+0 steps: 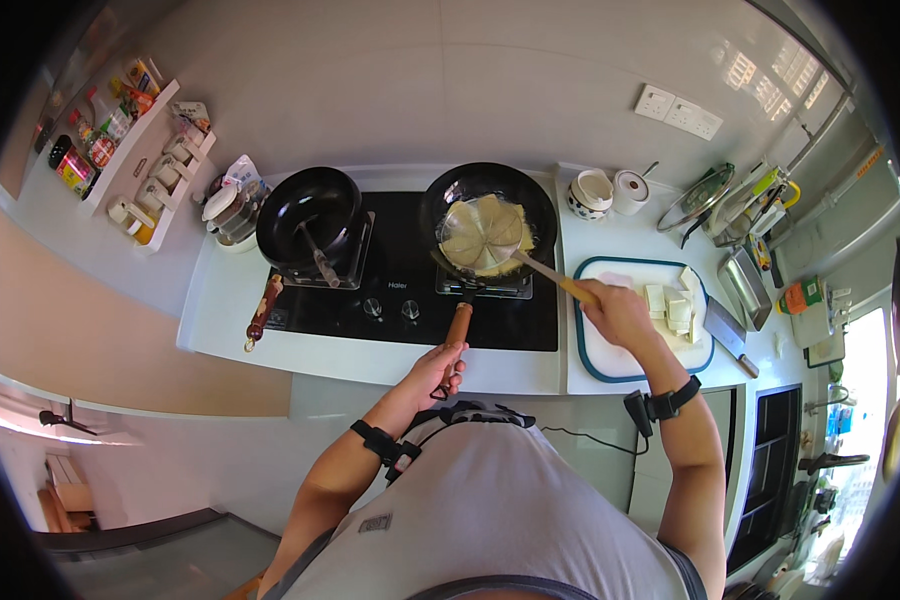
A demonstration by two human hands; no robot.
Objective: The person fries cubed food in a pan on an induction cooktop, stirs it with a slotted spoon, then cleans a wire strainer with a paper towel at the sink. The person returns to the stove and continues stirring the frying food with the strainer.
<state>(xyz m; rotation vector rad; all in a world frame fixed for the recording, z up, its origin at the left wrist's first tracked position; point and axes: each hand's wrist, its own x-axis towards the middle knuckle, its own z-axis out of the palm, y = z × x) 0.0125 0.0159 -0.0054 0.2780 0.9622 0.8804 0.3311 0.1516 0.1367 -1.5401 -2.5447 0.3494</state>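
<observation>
My left hand point(441, 370) grips the brown wooden handle point(460, 324) of a black wok point(538, 196) on the right burner. In the wok, pale yellow pieces of food point(526, 238), perhaps tofu slices, lie in what looks like oil. My right hand point(616, 313) holds the yellowish handle point(577, 289) of a wire skimmer point(481, 234). Its round mesh head lies over the food and hides part of it. Below my right forearm and hand is a white cutting board point(607, 358) with a blue rim, bearing several white blocks point(677, 309) that look like tofu.
A second black wok point(307, 202) with a ladle point(319, 255) inside stands on the left burner of the black gas hob point(390, 315). A cleaver point(726, 328) lies right of the board, near a metal tray point(747, 289). Two lidded pots point(591, 193) stand by the wall.
</observation>
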